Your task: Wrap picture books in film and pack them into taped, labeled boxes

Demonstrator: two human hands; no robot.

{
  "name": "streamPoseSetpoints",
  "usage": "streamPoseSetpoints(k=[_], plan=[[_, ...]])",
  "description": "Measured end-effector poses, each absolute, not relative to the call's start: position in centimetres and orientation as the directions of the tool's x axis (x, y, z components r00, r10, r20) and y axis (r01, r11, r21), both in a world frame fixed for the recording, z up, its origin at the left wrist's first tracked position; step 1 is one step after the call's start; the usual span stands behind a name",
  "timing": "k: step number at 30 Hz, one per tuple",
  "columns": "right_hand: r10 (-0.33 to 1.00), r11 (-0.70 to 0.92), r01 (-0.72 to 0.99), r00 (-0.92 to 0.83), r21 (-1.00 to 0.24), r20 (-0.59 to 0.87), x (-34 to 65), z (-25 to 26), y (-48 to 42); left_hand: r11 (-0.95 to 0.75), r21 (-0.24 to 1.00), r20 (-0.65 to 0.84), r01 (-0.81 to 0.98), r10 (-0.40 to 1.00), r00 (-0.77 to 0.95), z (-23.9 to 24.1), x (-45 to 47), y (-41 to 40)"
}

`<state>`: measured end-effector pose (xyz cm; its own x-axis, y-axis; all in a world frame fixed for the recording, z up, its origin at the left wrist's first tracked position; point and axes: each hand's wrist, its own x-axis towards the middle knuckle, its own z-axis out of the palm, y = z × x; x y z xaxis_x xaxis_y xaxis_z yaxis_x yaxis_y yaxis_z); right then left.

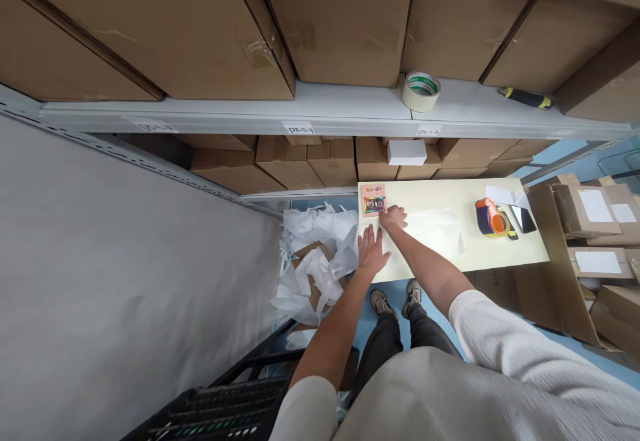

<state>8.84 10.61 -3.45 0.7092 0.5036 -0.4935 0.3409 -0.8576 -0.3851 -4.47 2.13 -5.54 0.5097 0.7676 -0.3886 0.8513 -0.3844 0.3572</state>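
A small pink booklet (373, 199) with a colourful picture on its front lies flat at the left end of the cream table (440, 191). My right hand (393, 217) is at its lower right corner, fingers curled in and closed on that corner; the fingertips are partly hidden. Just below the booklet, my left hand (372, 254) rests on the tabletop with its fingers spread, holding nothing. To the right of my hands a thin whitish sheet or bag (443, 234) lies on the table, hard to make out against it.
An orange and dark blue tape dispenser (490, 217) and a phone (523, 219) lie at the table's right. White plastic bags (320, 274) heap on the left. A shelf ahead holds cartons (350, 21), a tape roll (421, 92) and a yellow-black cutter (527, 98). A black crate (225, 411) stands lower left.
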Motion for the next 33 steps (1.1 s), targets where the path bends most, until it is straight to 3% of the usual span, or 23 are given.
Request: streamPoseSetpoints(k=[7, 13, 19, 25, 28, 33], plan=[[0.508, -0.852, 0.316, 0.693, -0.417, -0.513, 9.4, -3.9, 11.1, -0.379, 0.385, -0.384, 0.842, 0.763, 0.519, -5.9, -4.7, 2.1], [0.592, -0.758, 0.233, 0.64, -0.61, -0.491, 11.0, -2.7, 10.5, -0.381, 0.38, -0.393, 0.843, 0.758, 0.52, -5.8, -4.7, 2.3], [0.699, -0.456, -0.062, 0.592, -0.888, -0.401, 15.1, -0.8, 7.1, -0.384, 0.355, -0.385, 0.853, 0.771, 0.507, -5.2, -4.3, 2.8], [0.714, -0.25, -0.205, 0.621, -0.946, -0.324, 20.8, 1.2, -0.1, -0.371, 0.318, -0.375, 0.873, 0.796, 0.475, -4.8, -3.2, 3.3], [0.682, -0.294, -0.208, 0.638, -0.933, -0.357, 22.7, 1.3, -3.6, -0.355, 0.295, -0.367, 0.887, 0.815, 0.448, -4.7, -2.5, 3.4], [0.55, -0.532, -0.192, 0.663, -0.825, -0.509, 23.0, -0.6, -6.7, -0.359, 0.29, -0.289, 0.887, 0.851, 0.439, -3.6, -0.9, 2.4]])
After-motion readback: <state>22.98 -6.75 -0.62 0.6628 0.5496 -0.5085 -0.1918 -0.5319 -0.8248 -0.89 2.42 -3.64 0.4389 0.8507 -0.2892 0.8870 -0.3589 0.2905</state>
